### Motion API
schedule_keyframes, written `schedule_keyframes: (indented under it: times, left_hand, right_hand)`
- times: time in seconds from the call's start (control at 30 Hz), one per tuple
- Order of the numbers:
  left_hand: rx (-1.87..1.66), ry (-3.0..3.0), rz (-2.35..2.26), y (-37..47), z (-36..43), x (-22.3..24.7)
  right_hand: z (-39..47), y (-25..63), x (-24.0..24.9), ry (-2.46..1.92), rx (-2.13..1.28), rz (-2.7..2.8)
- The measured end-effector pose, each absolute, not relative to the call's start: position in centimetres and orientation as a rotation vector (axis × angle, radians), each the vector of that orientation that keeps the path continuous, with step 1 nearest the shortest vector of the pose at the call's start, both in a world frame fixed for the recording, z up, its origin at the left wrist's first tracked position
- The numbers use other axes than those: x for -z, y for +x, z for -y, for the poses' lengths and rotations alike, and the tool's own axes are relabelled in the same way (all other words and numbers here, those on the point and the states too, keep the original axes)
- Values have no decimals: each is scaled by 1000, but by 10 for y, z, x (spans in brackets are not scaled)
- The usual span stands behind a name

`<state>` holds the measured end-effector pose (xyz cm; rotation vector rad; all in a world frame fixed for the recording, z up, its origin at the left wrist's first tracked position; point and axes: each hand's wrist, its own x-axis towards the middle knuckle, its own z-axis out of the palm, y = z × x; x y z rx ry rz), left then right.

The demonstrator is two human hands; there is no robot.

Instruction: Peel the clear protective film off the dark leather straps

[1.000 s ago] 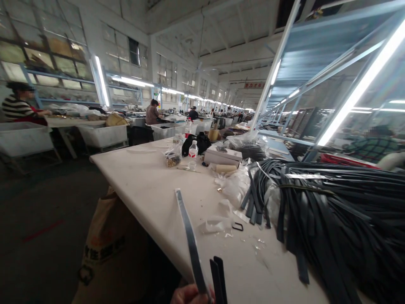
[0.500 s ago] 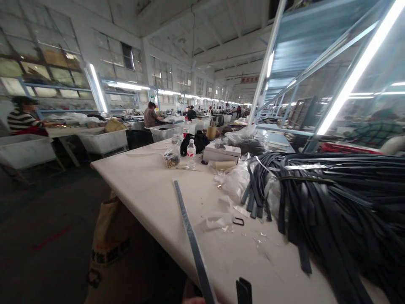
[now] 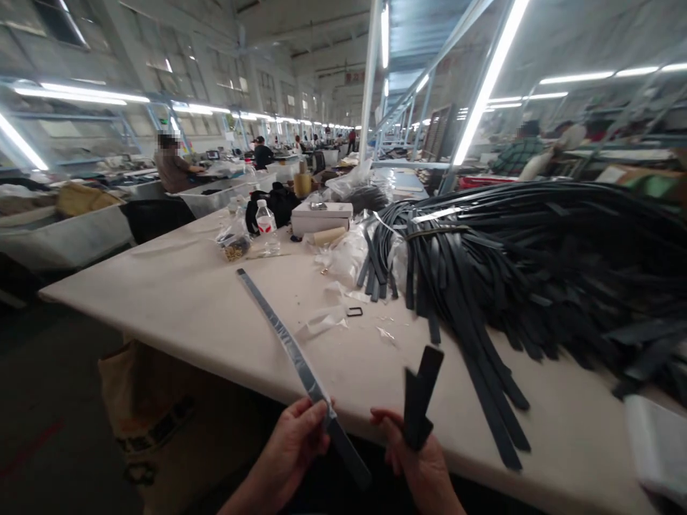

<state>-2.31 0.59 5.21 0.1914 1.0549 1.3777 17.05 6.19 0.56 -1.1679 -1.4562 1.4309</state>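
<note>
My left hand [image 3: 298, 436] pinches a long dark strip [image 3: 261, 303] between thumb and fingers, near its lower end. The strip slants up and left over the table [image 3: 177, 286], and its short tail runs past my grip, down to the right, beyond the table edge. Wrinkled clear film shows along its middle; I cannot tell whether the far tip touches the tabletop. My right hand [image 3: 421, 465] grasps at least 2 short dark pieces [image 3: 429, 372], which stand up out of my curled fingers and cross each other, while my index finger points left toward the strip.

Just beyond, on the table, lie a black rectangular ring [image 3: 355, 312] and clear plastic scraps [image 3: 385, 335]. To the right spreads a big heap of dark strips [image 3: 483, 265], bound with a band; some ends hang toward me. Farther back are a cardboard tube [image 3: 328, 236], a white box [image 3: 322, 217], a clear bottle [image 3: 265, 218] and a bag of gold-coloured bits [image 3: 235, 248]. A printed sack [image 3: 155, 415] stands below the table's left edge. Past everything, a person [image 3: 172, 168] sits near white bins.
</note>
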Motion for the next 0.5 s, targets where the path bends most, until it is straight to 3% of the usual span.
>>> schedule_keyframes:
  times: [0.23, 0.4, 0.5]
  left_hand:
    - [-1271, 39, -977, -7, -5, -42]
    - [-1264, 140, -900, -8, -2, -42]
    - [-1451, 90, -976, -41, -18, -57]
  right_hand:
    - [-44, 173, -44, -656, -1120, 1902]
    - [-49, 173, -60, -588, -1291, 1913]
    - [-47, 188, -60, -757, -1468, 1767]
